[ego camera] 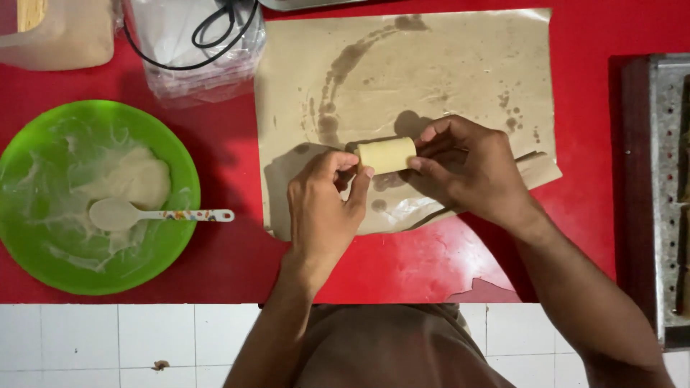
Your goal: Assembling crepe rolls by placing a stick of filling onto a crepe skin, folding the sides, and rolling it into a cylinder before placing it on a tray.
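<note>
At the near edge the red desk (402, 273) meets white floor tiles (108, 345). Above it, the left hand (323, 208) and right hand (471, 169) pinch a pale yellow dough roll (387, 155) by its ends, fingers clamped on it; its long axis runs left to right over the stained brown paper (431, 65). To the left sits a green bowl (29, 237) with batter and a spoon (144, 214). Far left lie a clear plastic package (180, 65) holding a black cable and a beige container (65, 36). A metal tray (665, 201) is at right.

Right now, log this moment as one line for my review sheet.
left hand: grip on pale dough roll | right hand: grip on roll's other end | under: stained brown paper | left: green bowl, spoon
</note>
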